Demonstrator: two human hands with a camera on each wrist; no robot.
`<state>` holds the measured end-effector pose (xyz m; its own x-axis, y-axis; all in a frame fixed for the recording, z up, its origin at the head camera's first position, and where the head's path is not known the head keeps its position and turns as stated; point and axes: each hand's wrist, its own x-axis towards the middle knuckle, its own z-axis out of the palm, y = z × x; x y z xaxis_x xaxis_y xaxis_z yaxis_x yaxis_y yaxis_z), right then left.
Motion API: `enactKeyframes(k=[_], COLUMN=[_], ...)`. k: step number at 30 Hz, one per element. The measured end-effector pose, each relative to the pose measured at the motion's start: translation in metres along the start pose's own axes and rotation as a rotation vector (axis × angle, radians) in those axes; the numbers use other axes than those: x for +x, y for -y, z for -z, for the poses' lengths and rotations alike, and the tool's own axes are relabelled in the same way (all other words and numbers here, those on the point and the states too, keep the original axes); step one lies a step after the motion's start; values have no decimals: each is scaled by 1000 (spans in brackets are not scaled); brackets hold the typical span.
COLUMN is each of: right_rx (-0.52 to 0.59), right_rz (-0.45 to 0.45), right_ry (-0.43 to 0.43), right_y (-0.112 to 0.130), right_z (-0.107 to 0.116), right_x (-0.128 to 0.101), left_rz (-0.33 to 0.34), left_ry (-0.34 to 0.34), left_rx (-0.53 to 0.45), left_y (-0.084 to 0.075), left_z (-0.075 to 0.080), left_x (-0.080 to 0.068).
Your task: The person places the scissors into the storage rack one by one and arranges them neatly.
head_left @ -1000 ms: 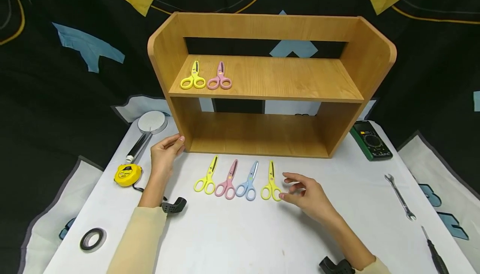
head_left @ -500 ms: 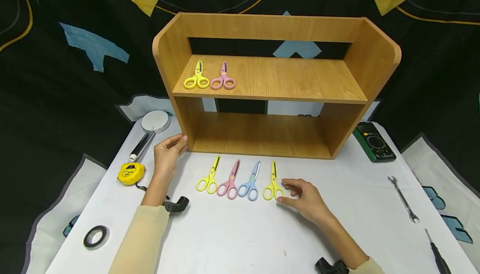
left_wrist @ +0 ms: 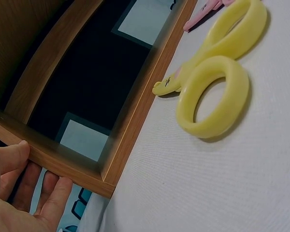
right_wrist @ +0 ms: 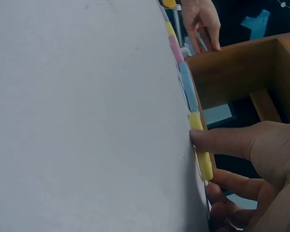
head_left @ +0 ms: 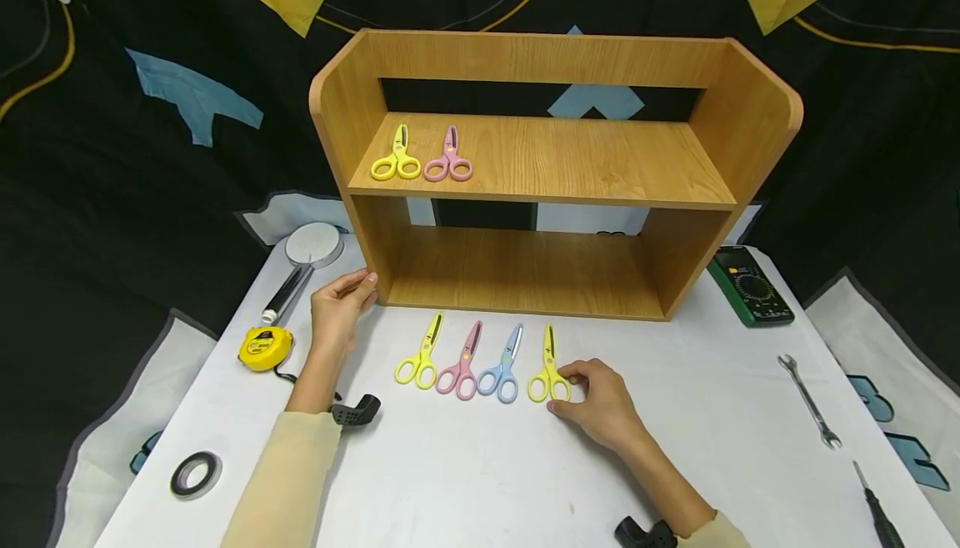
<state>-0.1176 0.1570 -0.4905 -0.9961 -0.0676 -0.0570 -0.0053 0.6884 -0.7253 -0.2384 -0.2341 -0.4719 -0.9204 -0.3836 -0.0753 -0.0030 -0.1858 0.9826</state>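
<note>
In the head view, my right hand (head_left: 602,408) is at the rightmost yellow scissors (head_left: 547,362), thumb and fingertips pinching the right handle loop. The right wrist view shows the thumb on the yellow handle (right_wrist: 201,159), with the other fingers beyond it. My left hand (head_left: 337,312) touches the lower left side of the wooden shelf (head_left: 540,304) with its fingertips. Left of the pinched pair lie blue scissors (head_left: 500,370), pink scissors (head_left: 460,367) and another yellow pair (head_left: 419,358), blades toward the shelf. Yellow scissors (head_left: 396,158) and pink scissors (head_left: 448,159) lie on the upper board.
At the left are a magnifying glass (head_left: 312,245), a tape measure (head_left: 265,349) and a roll of black tape (head_left: 182,481). A multimeter (head_left: 750,286), a wrench (head_left: 810,402) and a screwdriver (head_left: 879,516) lie along the right side of the white table (head_left: 465,481).
My right hand has moved left onto the rightmost yellow scissors, and its thumb and fingers have come together at the handle. The left hand stays at the shelf side. The head view has shifted slightly.
</note>
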Motion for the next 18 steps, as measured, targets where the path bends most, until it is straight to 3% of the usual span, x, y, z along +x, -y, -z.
enactKeyframes(k=[7, 12, 18], right_rx=[111, 210, 301], right_rz=[-26, -35, 89], right_ry=[18, 48, 40], right_y=[4, 17, 56], right_z=[11, 33, 81], right_x=[4, 1, -11], left_rz=[-3, 3, -7], left_ry=[-3, 2, -5], left_rx=[-1, -9, -7], left_y=[2, 2, 3], left_z=[1, 2, 1], left_x=[1, 1, 2])
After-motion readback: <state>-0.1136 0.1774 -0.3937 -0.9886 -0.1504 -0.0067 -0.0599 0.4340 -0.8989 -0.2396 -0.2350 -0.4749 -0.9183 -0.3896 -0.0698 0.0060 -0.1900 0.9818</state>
